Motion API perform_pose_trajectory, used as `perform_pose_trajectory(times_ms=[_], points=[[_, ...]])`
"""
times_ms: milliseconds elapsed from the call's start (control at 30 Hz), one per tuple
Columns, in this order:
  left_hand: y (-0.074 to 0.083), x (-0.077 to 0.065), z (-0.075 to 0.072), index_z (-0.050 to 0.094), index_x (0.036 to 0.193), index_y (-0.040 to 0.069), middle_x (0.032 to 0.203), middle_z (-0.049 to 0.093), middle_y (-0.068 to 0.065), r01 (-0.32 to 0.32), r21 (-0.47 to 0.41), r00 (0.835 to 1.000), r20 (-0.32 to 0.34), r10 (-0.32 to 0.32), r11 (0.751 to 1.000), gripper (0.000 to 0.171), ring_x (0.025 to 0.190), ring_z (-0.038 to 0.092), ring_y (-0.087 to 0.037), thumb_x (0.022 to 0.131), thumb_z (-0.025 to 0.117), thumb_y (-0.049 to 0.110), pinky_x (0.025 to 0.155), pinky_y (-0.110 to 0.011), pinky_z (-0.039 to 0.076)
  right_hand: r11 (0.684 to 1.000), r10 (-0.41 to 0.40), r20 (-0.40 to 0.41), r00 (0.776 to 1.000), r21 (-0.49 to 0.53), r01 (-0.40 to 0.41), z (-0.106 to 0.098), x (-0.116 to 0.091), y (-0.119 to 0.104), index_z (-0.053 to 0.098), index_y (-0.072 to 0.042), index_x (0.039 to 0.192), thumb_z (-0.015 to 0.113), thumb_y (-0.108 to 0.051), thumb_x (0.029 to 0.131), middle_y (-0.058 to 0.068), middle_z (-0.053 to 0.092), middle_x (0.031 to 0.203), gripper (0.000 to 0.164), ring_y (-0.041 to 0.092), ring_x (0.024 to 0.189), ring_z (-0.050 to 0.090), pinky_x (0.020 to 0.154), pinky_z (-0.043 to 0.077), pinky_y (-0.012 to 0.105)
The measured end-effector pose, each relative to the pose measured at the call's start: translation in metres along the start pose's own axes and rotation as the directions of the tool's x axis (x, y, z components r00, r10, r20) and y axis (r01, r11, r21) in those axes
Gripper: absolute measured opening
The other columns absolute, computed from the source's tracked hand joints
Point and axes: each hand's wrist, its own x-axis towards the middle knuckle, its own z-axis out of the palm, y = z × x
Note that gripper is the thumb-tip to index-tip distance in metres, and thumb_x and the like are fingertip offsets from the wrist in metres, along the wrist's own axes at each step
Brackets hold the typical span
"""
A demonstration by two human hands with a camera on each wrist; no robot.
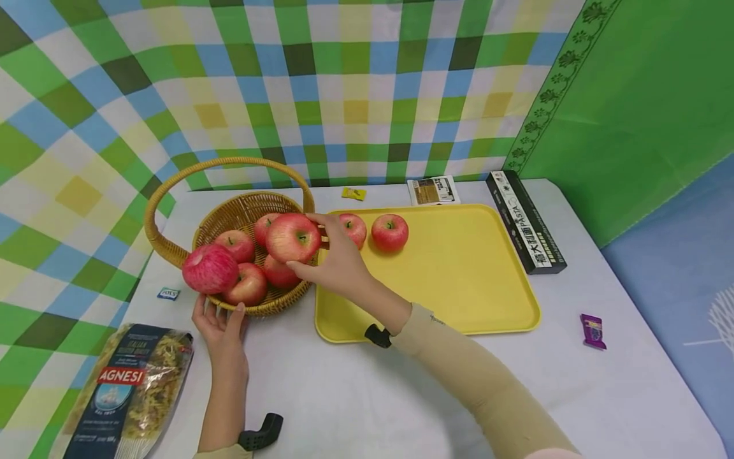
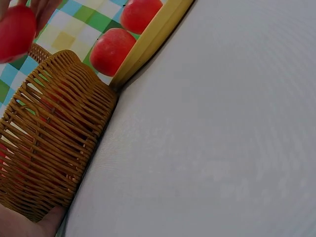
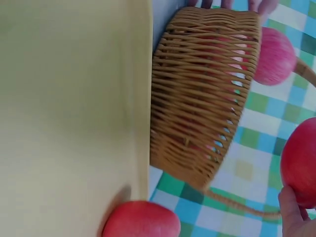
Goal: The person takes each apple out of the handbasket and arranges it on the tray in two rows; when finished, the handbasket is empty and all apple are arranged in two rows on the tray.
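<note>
My right hand [image 1: 338, 261] grips a red apple [image 1: 294, 238] between thumb and fingers, over the right side of a wicker basket [image 1: 292, 297]. Several red apples sit in the basket, among them one apple [image 1: 249, 285] by the near rim. A streaked pink apple [image 1: 210, 269] rests higher, at the left rim. My left hand [image 1: 220, 328] holds the basket's near wall low down, its thumb [image 2: 52, 219] against the wicker near the base. On the left part of a yellow tray [image 1: 447, 280] lie two red apples, one [image 1: 390, 233] fully visible and the other [image 1: 353, 230] partly behind my right hand.
A pasta bag [image 1: 123, 389] lies front left, near a small blue packet [image 1: 169, 293]. Behind the tray are a yellow packet [image 1: 353, 194] and a white-and-brown packet [image 1: 432, 190]. A black pasta box [image 1: 526, 223] and a purple packet [image 1: 593, 331] lie right. The basket's arched handle [image 1: 229, 163] stands upright.
</note>
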Motion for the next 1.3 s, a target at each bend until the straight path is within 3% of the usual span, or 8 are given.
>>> perform_pose_trajectory(times_ms=[133, 433, 733, 1000, 1133, 1300], points=[[0.0, -0.001, 0.001, 0.009, 0.149, 0.034, 0.159, 0.006, 0.001, 0.009, 0.007, 1.0, -0.005, -0.009, 1.0, 0.077, 0.145, 0.012, -0.018, 0.096, 0.059, 0.009, 0.11, -0.032, 0.031, 1.0, 0.003, -0.042, 0.999, 0.01, -0.002, -0.018, -0.011, 0.001, 0.045, -0.013, 0.134, 0.083, -0.029, 0.073, -0.002, 0.048, 0.126, 0.074, 0.012, 0.111, 0.049, 0.091, 0.049, 0.024], [0.001, 0.001, 0.0, 0.011, 0.149, 0.034, 0.159, 0.009, 0.001, 0.009, 0.003, 1.0, 0.002, -0.009, 1.0, 0.076, 0.145, 0.014, -0.018, 0.095, 0.06, 0.009, 0.11, -0.031, 0.032, 1.0, -0.02, -0.184, 0.983, 0.013, 0.023, -0.075, -0.029, 0.012, 0.045, -0.009, 0.134, 0.085, -0.019, 0.072, 0.004, 0.048, 0.126, 0.075, 0.021, 0.107, 0.052, 0.085, 0.053, 0.036], [0.0, 0.002, -0.001, 0.009, 0.149, 0.033, 0.159, 0.007, 0.001, 0.014, 0.017, 1.0, -0.01, -0.013, 1.0, 0.076, 0.145, 0.012, -0.017, 0.096, 0.058, 0.009, 0.11, -0.03, 0.031, 0.988, 0.083, -0.307, 0.948, -0.099, -0.118, -0.138, -0.037, 0.04, 0.041, -0.005, 0.137, 0.084, -0.023, 0.075, 0.01, 0.045, 0.13, 0.078, 0.023, 0.11, 0.052, 0.091, 0.052, 0.041], [-0.001, 0.003, -0.001, 0.011, 0.148, 0.035, 0.159, 0.008, 0.001, 0.009, 0.017, 1.0, -0.006, -0.009, 1.0, 0.076, 0.145, 0.013, -0.017, 0.096, 0.06, 0.011, 0.11, -0.031, 0.031, 0.937, 0.213, -0.301, 0.929, -0.205, -0.282, -0.178, -0.041, 0.074, 0.039, 0.0, 0.138, 0.082, -0.024, 0.077, 0.017, 0.045, 0.128, 0.079, 0.031, 0.109, 0.05, 0.089, 0.051, 0.047], [-0.001, 0.002, -0.002, 0.011, 0.148, 0.036, 0.159, 0.007, 0.002, 0.015, 0.03, 1.0, -0.007, -0.015, 0.999, 0.076, 0.145, 0.012, -0.017, 0.096, 0.059, 0.011, 0.11, -0.032, 0.031, 0.902, 0.252, -0.268, 0.93, -0.282, -0.326, -0.187, -0.042, 0.089, 0.041, 0.003, 0.136, 0.083, -0.025, 0.076, 0.019, 0.048, 0.124, 0.078, 0.033, 0.106, 0.05, 0.085, 0.051, 0.045], [-0.001, 0.001, -0.001, 0.011, 0.149, 0.035, 0.159, 0.007, 0.001, 0.007, 0.014, 1.0, -0.001, -0.007, 1.0, 0.076, 0.145, 0.012, -0.018, 0.096, 0.059, 0.01, 0.11, -0.032, 0.031, 0.859, 0.308, -0.238, 0.921, -0.347, -0.377, -0.192, -0.041, 0.107, 0.042, 0.005, 0.134, 0.082, -0.028, 0.075, 0.022, 0.048, 0.128, 0.079, 0.036, 0.111, 0.05, 0.09, 0.049, 0.05]])
